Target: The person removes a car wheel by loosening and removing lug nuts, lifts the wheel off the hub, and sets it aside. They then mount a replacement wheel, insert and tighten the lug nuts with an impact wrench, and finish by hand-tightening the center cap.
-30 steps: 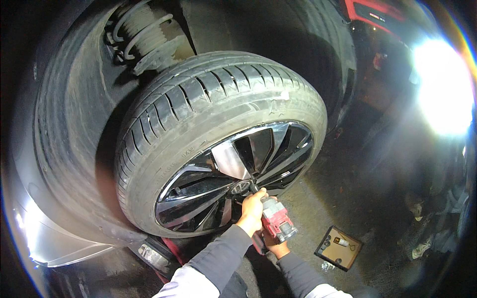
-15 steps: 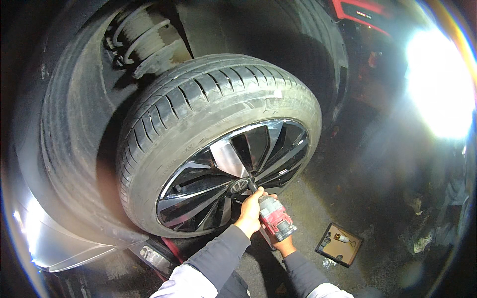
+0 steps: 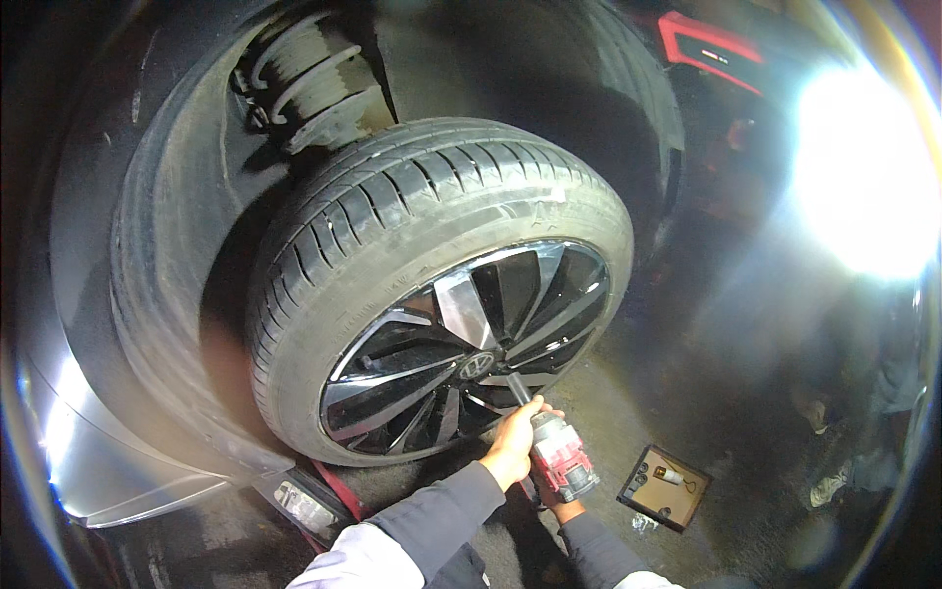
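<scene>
A red and grey cordless impact wrench (image 3: 567, 463) with a dark socket (image 3: 519, 390) on its nose is held in front of the wheel. My left hand (image 3: 510, 444) wraps round the front of the tool, just behind the socket. Mostly hidden below the tool body, my right hand (image 3: 566, 510) is closed on its handle. The socket's tip stands close to the hub cap (image 3: 476, 366), to its lower right, apart from the spokes as far as I can tell. Around the black and silver alloy rim (image 3: 392, 393) sits a worn tyre (image 3: 392, 240).
A shallow square tray (image 3: 665, 489) holding small dark parts and a light-coloured tool lies on the dark floor at the right. A coil spring (image 3: 309, 74) shows behind the tyre. A bright lamp (image 3: 868, 172) glares at the right. The silver bodywork (image 3: 147, 481) curves at the left.
Both hands have drawn the impact wrench back from the wheel, down and to the right. More of the socket shows now. The whole view has shifted slightly.
</scene>
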The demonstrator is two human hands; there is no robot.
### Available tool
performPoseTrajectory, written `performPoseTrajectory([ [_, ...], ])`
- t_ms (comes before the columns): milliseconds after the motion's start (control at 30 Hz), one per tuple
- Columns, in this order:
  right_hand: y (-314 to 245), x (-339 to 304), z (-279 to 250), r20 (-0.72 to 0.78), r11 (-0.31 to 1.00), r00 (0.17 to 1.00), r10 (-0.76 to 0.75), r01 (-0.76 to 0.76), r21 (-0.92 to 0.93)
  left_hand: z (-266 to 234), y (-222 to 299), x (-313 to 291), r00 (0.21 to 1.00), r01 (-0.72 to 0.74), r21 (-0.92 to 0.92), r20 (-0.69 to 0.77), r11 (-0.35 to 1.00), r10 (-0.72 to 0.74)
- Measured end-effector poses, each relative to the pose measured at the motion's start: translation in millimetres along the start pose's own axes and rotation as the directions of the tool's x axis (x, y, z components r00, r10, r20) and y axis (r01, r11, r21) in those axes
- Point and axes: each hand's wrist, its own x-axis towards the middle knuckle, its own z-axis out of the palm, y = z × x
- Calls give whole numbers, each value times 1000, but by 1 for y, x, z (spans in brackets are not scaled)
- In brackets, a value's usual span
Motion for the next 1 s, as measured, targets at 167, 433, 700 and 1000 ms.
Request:
performPoseTrajectory([
  [167,-8,-9,-10,225,925,971,83,-159,346,-5,11,-32,996,-38,-74,-88,997,31],
  [433,-6,-10,30,125,894,988,93,-138,427,-31,45,-55,992,-100,-118,-87,988,90],
  [700,9,-3,77,177,477,969,174,-240,846,-42,57,-57,990,-134,-119,-68,984,127],
  [1000,-40,6,55,-2,792,999,49,-37,609,-54,75,-48,989,-135,-90,-77,987,128],
])
